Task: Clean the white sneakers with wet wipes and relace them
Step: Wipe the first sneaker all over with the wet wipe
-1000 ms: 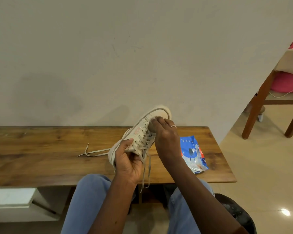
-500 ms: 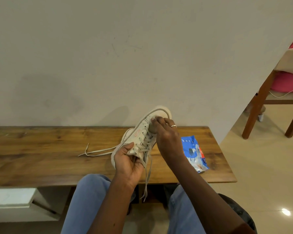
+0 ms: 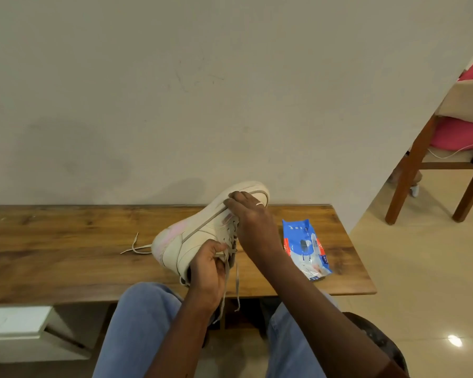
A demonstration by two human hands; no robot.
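Now the white sneaker (image 3: 194,238) is rolled over: a second ago the tongue and eyelets faced the camera, now the outer side panel and sole edge do. Toe points up-right toward the wall, heel low-left, held just above the bench (image 3: 66,241). There's a pinkish patch near the heel.

Left hand (image 3: 206,268) grips the collar end, fingers curled round it, thumb over a lace. Right hand (image 3: 253,222) sits on the front of the upper by the eyelets with its fingers bent down. Can't tell if it's pinching a lace, a wipe, or nothing.

Laces (image 3: 237,282) are threaded but untied, and two ends dangle below the bench edge. Another lace end (image 3: 135,245) trails on the bench behind the heel.

The wet-wipe pack (image 3: 306,249) lies flat on the bench just right of the right hand, untouched.

Read: the person has reoriented the sneaker to work on or inspect its side. No wipe is visibly out, so cleaning looks early or unstarted. Only one sneaker is in view.
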